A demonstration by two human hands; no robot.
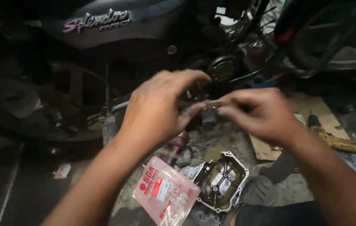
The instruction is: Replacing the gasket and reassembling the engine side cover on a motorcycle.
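Note:
My left hand [159, 106] and my right hand [258, 113] meet in the middle of the view in front of a dark motorcycle [102, 37]. Between their fingertips they hold a small dark cylindrical metal part [209, 115]. Both hands are greasy and slightly blurred. The fingers of each hand pinch the part from opposite sides. Below the hands, on the floor, lies a metal engine cover [222, 180], open side up.
A clear plastic packet with red print [165, 194] lies on the floor next to the engine cover. A yellow-handled tool [336, 140] rests on a piece of cardboard [316, 111] at the right. A rear shock spring [109, 127] and a second wheel [336, 42] are nearby.

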